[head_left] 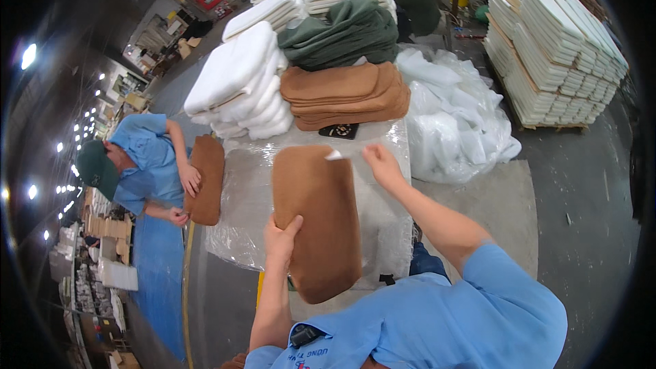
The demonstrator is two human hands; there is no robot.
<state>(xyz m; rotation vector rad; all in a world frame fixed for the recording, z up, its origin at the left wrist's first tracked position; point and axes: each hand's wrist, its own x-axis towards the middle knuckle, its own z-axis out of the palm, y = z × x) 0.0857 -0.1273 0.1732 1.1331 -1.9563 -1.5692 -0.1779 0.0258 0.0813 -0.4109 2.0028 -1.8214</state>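
Observation:
A brown fabric-covered cushion (318, 225), long with rounded corners, is in front of me over the near part of the wrapped table. My left hand (281, 239) grips its left edge, thumb on top and fingers hidden beneath. At its far right corner a small white tag or strip (335, 155) sticks out. Just right of that corner is my right hand (383, 165), its fingers closed in a pinch. A pale, faint streak runs between the tag and these fingers; what they hold is too small to make out.
Beyond the cushion stand piles of brown covers (345, 92), dark green covers (342, 31) and white pads (236, 72). A plastic-wrapped heap (451, 116) lies right of the plastic-covered table (239, 198). Farther right, white panels (560, 48) are stacked. At left a co-worker (147, 157) holds another brown cushion (206, 181).

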